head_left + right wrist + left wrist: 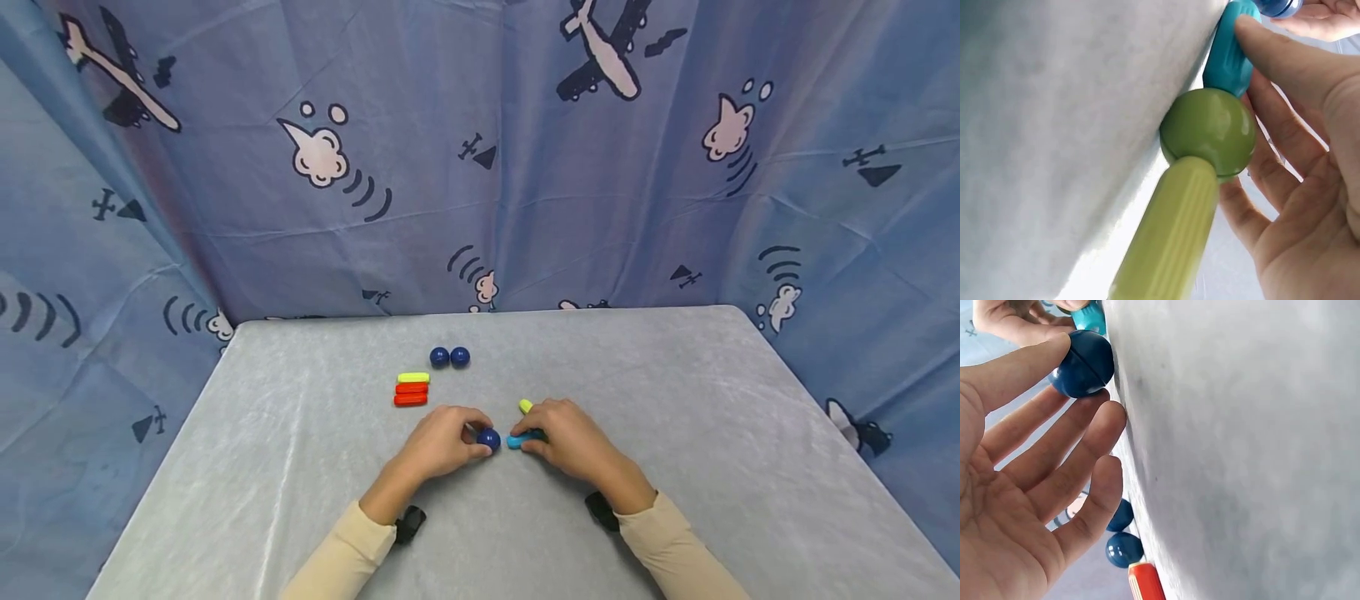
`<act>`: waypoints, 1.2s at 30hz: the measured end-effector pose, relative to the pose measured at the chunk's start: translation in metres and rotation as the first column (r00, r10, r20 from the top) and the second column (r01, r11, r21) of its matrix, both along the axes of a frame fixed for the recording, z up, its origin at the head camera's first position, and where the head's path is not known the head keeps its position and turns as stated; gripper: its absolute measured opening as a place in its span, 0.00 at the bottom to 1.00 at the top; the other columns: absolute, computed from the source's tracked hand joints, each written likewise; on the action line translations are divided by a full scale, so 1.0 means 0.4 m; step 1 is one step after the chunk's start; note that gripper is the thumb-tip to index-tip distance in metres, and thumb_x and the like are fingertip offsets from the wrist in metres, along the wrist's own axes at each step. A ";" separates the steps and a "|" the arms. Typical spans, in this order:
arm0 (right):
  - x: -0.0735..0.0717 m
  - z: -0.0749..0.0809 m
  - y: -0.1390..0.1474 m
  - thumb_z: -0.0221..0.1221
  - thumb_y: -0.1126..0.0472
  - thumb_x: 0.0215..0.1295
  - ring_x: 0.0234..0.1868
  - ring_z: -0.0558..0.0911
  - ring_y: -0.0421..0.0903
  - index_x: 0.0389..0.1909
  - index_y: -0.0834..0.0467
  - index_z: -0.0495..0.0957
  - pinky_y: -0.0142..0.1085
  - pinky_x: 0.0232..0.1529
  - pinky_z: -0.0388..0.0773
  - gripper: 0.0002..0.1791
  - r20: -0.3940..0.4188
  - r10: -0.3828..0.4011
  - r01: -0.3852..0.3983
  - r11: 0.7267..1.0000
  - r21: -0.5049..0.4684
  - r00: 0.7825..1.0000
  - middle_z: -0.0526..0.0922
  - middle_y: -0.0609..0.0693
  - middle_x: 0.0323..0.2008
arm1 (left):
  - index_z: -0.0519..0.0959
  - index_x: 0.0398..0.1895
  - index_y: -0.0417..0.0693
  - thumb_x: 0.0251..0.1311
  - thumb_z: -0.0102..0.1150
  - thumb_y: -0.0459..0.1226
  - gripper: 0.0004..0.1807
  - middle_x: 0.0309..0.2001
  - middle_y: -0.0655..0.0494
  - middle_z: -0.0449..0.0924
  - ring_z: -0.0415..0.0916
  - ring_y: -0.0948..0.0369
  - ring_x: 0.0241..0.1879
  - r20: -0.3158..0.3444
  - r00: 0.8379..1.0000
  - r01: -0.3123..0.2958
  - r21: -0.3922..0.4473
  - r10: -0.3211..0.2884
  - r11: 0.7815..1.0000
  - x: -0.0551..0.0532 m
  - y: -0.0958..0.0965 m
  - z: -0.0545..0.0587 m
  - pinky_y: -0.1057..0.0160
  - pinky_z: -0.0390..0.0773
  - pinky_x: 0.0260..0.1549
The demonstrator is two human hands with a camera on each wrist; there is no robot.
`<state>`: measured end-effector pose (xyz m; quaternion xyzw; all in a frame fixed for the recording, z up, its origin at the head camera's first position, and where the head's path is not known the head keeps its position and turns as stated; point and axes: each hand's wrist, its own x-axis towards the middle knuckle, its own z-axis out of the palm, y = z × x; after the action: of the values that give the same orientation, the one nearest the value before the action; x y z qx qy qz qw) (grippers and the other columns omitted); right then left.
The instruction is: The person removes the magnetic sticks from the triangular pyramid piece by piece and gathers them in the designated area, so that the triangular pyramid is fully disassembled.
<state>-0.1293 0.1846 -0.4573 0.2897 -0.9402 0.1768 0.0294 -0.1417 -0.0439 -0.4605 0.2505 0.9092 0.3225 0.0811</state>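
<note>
Left hand (442, 442) pinches blue ball (490, 439); right hand (572, 439) pinches blue rod (1230, 59) touching green ball (1209, 130). Two more balls (439, 357) toward far edge of counter (637, 358), red rods (411, 400) nearer left edge.

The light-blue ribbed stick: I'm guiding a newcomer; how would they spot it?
On the grey cloth-covered table, find the right hand pinching the light-blue ribbed stick. It touches a glossy green ball and, unlike the red sticks and yellow sticks, is blue.
</note>
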 end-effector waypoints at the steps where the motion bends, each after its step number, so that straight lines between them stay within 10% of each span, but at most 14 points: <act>1: 0.000 -0.001 0.001 0.72 0.57 0.55 0.41 0.84 0.42 0.38 0.50 0.89 0.45 0.48 0.79 0.09 0.001 0.004 -0.004 1.000 0.001 1.000 0.88 0.41 0.37 | 0.86 0.45 0.52 0.54 0.74 0.42 0.15 0.37 0.60 0.87 0.79 0.69 0.32 0.006 1.000 -0.004 0.001 0.004 1.000 0.000 -0.003 0.000 0.69 0.76 0.33; 36: 0.016 0.007 0.098 0.74 0.57 0.51 0.41 0.82 0.38 0.43 0.48 0.88 0.41 0.45 0.80 0.16 0.103 -0.134 0.143 0.986 -0.082 0.986 0.85 0.39 0.38 | 0.86 0.45 0.54 0.51 0.75 0.39 0.16 0.35 0.60 0.85 0.77 0.67 0.32 0.049 0.971 -0.234 0.017 0.233 0.972 -0.011 -0.156 0.009 0.64 0.75 0.32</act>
<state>-0.1229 0.2239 -0.4545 0.2130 -0.9496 0.2299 0.0088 -0.1459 -0.1062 -0.4568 0.1352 0.9265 0.3458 0.0612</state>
